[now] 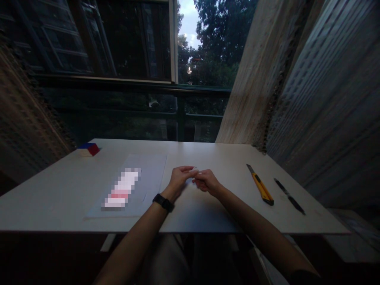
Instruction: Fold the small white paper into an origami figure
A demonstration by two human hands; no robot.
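Note:
Above the middle of the white table, my left hand (179, 179) and my right hand (208, 181) meet at the fingertips. Between them is a small white piece (195, 169), mostly covered by the fingers; its kind is too small to make out. My left hand is closed in a pinch on it, thumb and fingers stretched toward the right. The fingers of my right hand are curled and closed against the same piece. A speck of red shows by the right fingertips. A black watch band is on my left wrist.
White paper (154, 168) lies left of my hands, with a blurred-out rectangular item (123, 186) on it. A blue, red and white cube (88, 149) sits at the far left. On the right lie a yellow utility knife (261, 187), blade showing, and a black pen (289, 196).

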